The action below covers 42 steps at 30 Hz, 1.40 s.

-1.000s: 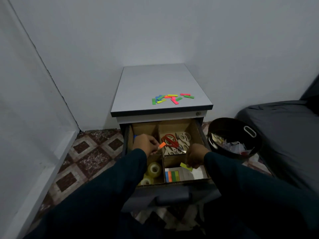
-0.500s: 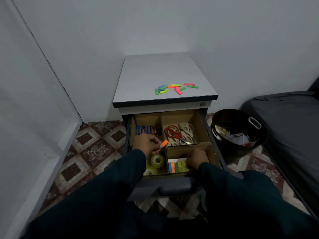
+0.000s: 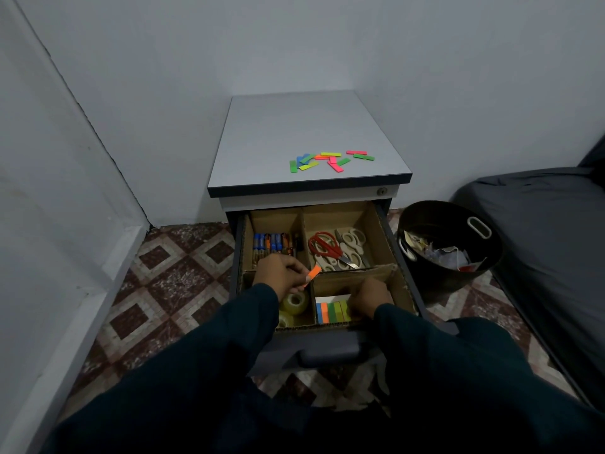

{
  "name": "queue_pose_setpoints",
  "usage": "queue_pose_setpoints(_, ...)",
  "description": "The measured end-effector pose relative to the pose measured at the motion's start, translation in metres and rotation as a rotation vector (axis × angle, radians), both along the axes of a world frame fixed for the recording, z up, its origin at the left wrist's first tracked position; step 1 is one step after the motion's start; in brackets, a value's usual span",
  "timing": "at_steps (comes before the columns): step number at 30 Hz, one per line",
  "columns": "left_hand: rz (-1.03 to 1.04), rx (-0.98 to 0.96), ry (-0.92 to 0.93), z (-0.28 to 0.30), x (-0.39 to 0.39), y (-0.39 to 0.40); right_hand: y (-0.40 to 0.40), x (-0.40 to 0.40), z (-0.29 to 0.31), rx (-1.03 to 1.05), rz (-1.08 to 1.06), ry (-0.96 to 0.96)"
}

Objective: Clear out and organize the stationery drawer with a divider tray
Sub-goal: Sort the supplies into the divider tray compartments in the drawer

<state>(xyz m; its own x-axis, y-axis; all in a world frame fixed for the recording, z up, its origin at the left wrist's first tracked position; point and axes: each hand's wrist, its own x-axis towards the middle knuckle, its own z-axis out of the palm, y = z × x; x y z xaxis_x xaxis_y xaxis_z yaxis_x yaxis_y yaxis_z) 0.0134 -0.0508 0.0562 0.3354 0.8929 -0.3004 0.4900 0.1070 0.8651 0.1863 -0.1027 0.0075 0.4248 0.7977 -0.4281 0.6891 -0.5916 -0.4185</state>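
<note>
The top drawer of a small cabinet is pulled out and holds a cardboard divider tray (image 3: 383, 235) with several compartments. My left hand (image 3: 282, 276) pinches an orange sticky tab (image 3: 312, 274) above the tray's middle. My right hand (image 3: 371, 299) reaches down into the near right compartment, fingers curled at a row of coloured sticky tabs (image 3: 331, 312); what it holds is hidden. Batteries (image 3: 271, 242) fill the far left compartment, scissors (image 3: 334, 249) the far right, tape rolls (image 3: 294, 303) the near left. More loose coloured tabs (image 3: 329, 160) lie on the cabinet top (image 3: 294, 132).
A black bin (image 3: 448, 273) with paper scraps stands right of the drawer. A dark mattress (image 3: 550, 244) lies further right. White walls close off the back and left, over a patterned tile floor (image 3: 173, 290). The drawer handle (image 3: 327, 352) is near my arms.
The view has tilted down, showing more of the drawer. My right hand went down into the near right compartment with a yellow-green tab, which no longer shows. My left hand still pinches the orange tab.
</note>
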Motion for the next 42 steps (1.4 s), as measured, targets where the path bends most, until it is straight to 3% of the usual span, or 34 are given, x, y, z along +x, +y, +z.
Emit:
queue_pose_setpoints(6, 0.025, -0.046, -0.048, 0.001, -0.001, -0.002, -0.002, 0.002, 0.0, 0.107, -0.094, 0.096)
queue_pose_setpoints(13, 0.095, -0.181, -0.199, 0.005, 0.007, -0.006, -0.01, -0.005, 0.03, 0.385, -0.277, 0.886)
queue_pose_setpoints(21, 0.096, -0.238, -0.275, 0.008, 0.018, -0.01, -0.008, -0.014, 0.042, 0.44, -0.288, 1.134)
queue_pose_setpoints(27, 0.084, -0.234, -0.257, 0.007, 0.024, -0.016, -0.007, -0.01, 0.043, 0.412, -0.302, 1.097)
queue_pose_setpoints(32, 0.074, 0.276, 0.136, -0.012, 0.019, -0.014, -0.005, 0.009, 0.034, 0.171, -0.275, 0.763)
queue_pose_setpoints(36, -0.046, 0.658, 0.405, -0.024, 0.0, -0.01, -0.003, 0.022, 0.015, 0.059, -0.275, 0.551)
queue_pose_setpoints(42, -0.137, 0.709, 0.572, -0.042, -0.021, -0.013, 0.003, 0.027, -0.009, 0.024, -0.231, 0.327)
